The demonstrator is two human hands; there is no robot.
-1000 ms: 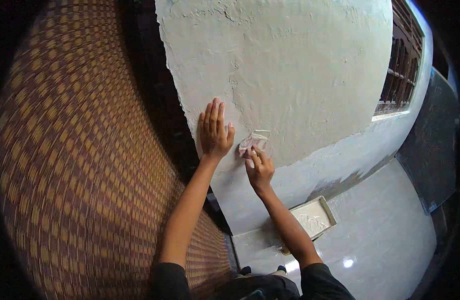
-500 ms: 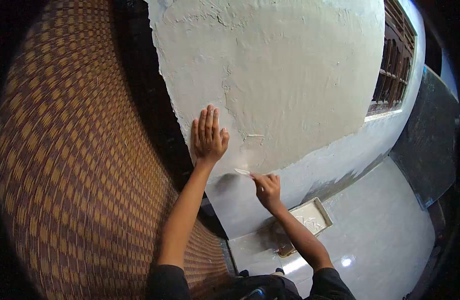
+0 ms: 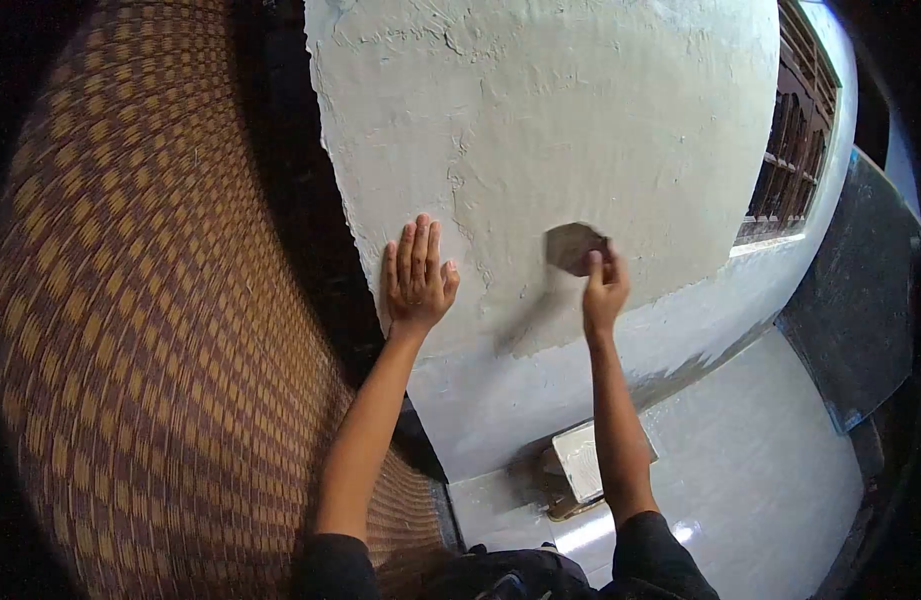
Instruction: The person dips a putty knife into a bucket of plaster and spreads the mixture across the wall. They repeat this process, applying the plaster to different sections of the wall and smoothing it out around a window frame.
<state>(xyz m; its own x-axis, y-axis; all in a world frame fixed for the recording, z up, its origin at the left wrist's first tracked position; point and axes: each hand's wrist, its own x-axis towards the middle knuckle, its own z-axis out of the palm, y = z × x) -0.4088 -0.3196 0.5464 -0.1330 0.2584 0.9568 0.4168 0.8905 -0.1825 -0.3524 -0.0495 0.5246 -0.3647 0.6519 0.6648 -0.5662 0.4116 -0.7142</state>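
Note:
My left hand (image 3: 418, 280) lies flat on the wall near its ragged left edge, fingers stretched upward. Gripped in my right hand (image 3: 605, 290) is a putty knife (image 3: 572, 248), its broad dark face turned toward me and slightly blurred. The blade is over the beige, freshly coated part of the wall (image 3: 620, 150), and a shadow falls on the coat below it. A rough ridge of filler (image 3: 458, 190) runs up the wall between my two hands. Lower down, the wall is a paler, bluish white (image 3: 490, 400).
A tray of white filler (image 3: 580, 462) rests on a low stand over the glossy tiled floor (image 3: 740, 450), partly behind my right forearm. Woven brown matting (image 3: 160, 300) hangs along the left. At right are a barred window (image 3: 788, 130) and a dark panel (image 3: 855, 300).
My right hand has swung up and to the right with the putty knife, whose blade has turned from edge-on to broadside. My left hand has stayed at its place on the wall.

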